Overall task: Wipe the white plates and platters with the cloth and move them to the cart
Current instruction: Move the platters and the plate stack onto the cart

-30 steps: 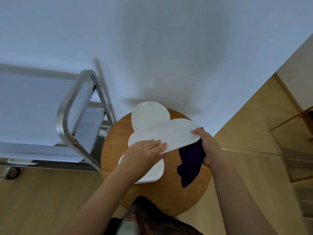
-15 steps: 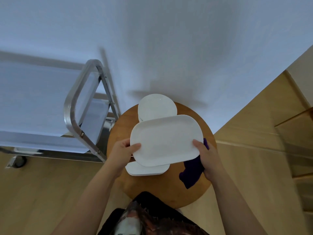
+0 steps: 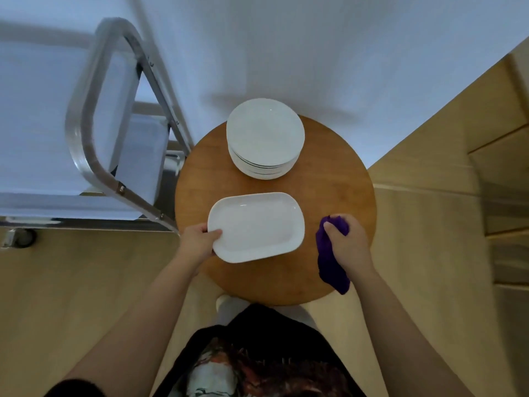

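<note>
A white rectangular platter [image 3: 256,226] is held face up over the round wooden table [image 3: 337,179]. My left hand [image 3: 197,242] grips its left edge, thumb on the rim. Just right of the platter, my right hand [image 3: 347,245] holds a bunched purple cloth [image 3: 330,262] whose tail hangs down to the table's front edge. A stack of several round white plates [image 3: 265,137] stands at the back of the table. The steel cart [image 3: 86,133] stands to the left, its handle frame close to the table.
A white wall [image 3: 286,38] runs behind the table and cart. Wooden steps [image 3: 503,196] rise at the right. Light wood floor [image 3: 57,296] lies below the cart, and a cart wheel [image 3: 24,237] shows at far left.
My right hand has let go of the platter's right edge and now holds only the cloth. The platter now lies flat in my left hand. The view has tilted down.
</note>
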Demonstrator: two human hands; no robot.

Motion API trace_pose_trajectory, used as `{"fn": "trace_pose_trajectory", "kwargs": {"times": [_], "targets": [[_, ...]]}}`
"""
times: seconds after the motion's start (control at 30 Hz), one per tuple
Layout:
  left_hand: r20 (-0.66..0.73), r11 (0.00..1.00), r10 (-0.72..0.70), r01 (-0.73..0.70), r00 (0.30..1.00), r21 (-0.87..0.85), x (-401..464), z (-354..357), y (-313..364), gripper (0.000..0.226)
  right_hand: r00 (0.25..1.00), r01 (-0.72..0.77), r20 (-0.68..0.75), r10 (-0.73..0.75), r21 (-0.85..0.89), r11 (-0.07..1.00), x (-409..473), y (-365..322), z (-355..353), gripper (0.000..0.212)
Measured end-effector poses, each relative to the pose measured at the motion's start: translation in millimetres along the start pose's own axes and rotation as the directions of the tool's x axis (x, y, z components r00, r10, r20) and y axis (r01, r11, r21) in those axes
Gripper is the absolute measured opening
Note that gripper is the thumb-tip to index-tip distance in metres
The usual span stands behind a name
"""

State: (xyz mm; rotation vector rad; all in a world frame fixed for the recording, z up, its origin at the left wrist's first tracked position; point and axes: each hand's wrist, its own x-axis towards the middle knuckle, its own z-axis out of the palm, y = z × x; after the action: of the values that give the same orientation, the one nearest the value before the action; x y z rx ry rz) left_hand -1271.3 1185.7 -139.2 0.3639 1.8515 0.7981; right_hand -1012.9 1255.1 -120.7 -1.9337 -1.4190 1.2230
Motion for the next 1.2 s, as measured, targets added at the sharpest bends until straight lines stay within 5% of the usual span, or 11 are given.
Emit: {"fn": "trace_pose_trajectory", "kwargs": {"times": [0.1, 0.4, 0.5, 0.57, 0.7, 0.8, 0.9, 1.1, 1.2], "targets": [[-0.019, 0.999, -0.030, 0.031, 0.999, 0.030, 18, 7, -15, 0.024, 0.999, 0.033, -0.023, -0.035, -0.079, 0.996, 14, 15, 13, 0.007], [-0.082, 0.990, -0.129, 0.134, 0.988, 0.049, 51, 3, -27, 0.012, 0.986, -0.109, 0.080, 0.147, -0.365, 0.925, 76, 43, 37, 0.056], [-0.113, 0.986, -0.122, 0.133, 0.986, 0.096, 56, 4, -25, 0.010, 0.962, -0.174, 0.064, 0.266, -0.609, 0.774, 92, 40, 48, 0.063], [-0.124, 0.966, -0.046, 0.076, 0.991, 0.248, 59, 8, -26, 0.016, 0.979, -0.139, 0.011, 0.205, -0.698, 0.702, 95, 32, 58, 0.062], [-0.109, 0.857, 0.080, -0.013, 0.991, 0.516, 68, 17, -30, 0.024, 0.994, 0.103, 0.086, -0.072, -0.438, 0.893, 96, 21, 82, 0.053], [-0.164, 0.799, 0.181, -0.048, 0.970, 0.599, 74, 23, -40, 0.030, 0.979, 0.005, 0.198, 0.041, -0.224, 0.974, 94, 20, 98, 0.058], [-0.218, 0.812, 0.236, -0.069, 0.947, 0.580, 70, 31, -49, 0.043, 0.939, -0.111, 0.293, 0.179, -0.235, 0.966, 94, 27, 106, 0.062], [-0.250, 0.703, 0.283, -0.023, 0.926, 0.711, 74, 35, -54, 0.055, 0.899, -0.051, 0.421, 0.123, -0.178, 0.983, 87, 46, 103, 0.045], [-0.194, 0.801, 0.172, -0.022, 0.966, 0.598, 77, 35, -56, 0.080, 0.853, -0.051, 0.504, 0.132, -0.170, 0.984, 89, 52, 99, 0.050]]}}
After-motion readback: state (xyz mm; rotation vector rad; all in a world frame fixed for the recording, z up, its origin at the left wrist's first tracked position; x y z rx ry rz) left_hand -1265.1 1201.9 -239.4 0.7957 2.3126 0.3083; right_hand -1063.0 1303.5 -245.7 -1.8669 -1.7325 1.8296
